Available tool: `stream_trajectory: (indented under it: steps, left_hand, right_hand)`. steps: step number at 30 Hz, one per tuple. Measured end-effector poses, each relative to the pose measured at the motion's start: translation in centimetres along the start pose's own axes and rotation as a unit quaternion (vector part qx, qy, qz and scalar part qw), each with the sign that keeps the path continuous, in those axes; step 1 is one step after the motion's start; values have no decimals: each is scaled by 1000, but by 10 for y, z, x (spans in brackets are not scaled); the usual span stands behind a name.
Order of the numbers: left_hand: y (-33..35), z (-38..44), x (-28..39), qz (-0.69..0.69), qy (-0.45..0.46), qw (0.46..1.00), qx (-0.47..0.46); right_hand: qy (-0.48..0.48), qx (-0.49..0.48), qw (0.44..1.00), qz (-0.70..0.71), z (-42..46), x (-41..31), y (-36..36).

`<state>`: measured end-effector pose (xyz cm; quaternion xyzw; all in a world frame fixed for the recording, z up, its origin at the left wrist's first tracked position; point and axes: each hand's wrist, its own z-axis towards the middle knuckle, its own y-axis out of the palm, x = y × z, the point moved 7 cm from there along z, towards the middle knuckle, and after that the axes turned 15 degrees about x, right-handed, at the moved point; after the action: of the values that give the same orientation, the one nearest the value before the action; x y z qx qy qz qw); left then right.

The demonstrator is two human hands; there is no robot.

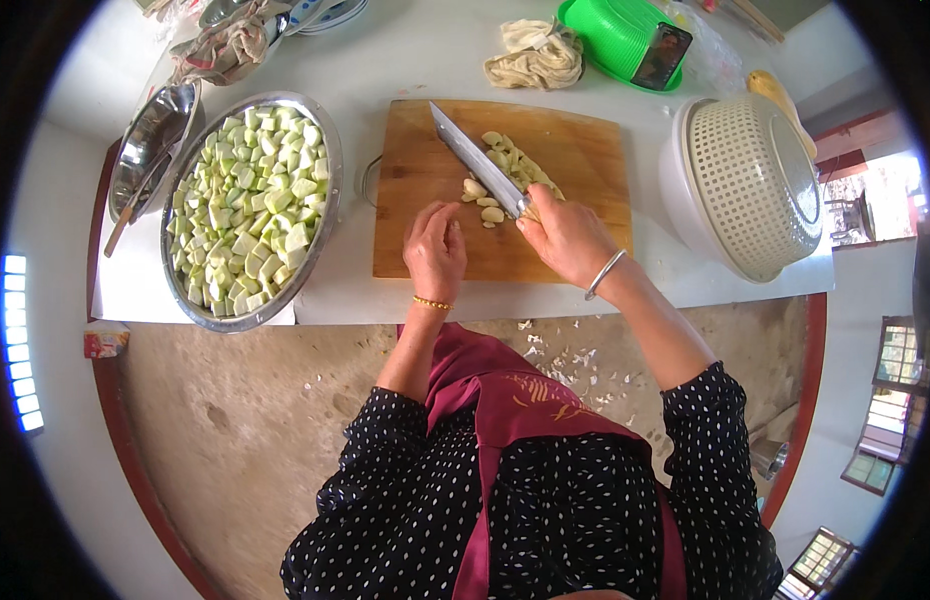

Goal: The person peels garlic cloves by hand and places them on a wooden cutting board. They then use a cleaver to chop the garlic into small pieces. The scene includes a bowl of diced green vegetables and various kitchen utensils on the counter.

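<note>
My right hand (574, 236) grips the handle of a kitchen knife (476, 159). Its blade slants up and left over the wooden cutting board (412, 161). Chopped garlic (516, 161) lies in a heap along the far side of the blade. On the near side are a few garlic cloves or pieces (492, 215), between the knife and my left hand. My left hand (437, 251) rests at the board's near left part, fingers curled, beside the cloves. Its fingertips are partly hidden, so whether it holds a piece is unclear.
Left of the board stands a metal basin (331, 161) full of diced pale-green vegetable (244, 214). Beyond it is a metal bowl (161, 112) with a wooden-handled utensil (120, 229). A colander (757, 180), cloth (536, 56), green basket (607, 34) and phone (662, 56) sit right and behind.
</note>
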<state>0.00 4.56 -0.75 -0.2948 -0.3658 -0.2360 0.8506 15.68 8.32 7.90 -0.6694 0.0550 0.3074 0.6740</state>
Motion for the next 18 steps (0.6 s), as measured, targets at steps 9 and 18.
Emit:
stream_trajectory:
  steps: [9, 18]
  left_hand:
    - [-8, 0, -1, -28, -39, 999, 16]
    - [-11, -1, -7, -61, -55, 996, 19]
  right_hand:
    - [-6, 70, 995, 78, -14, 6, 5]
    - [13, 30, 999, 3, -13, -12, 23]
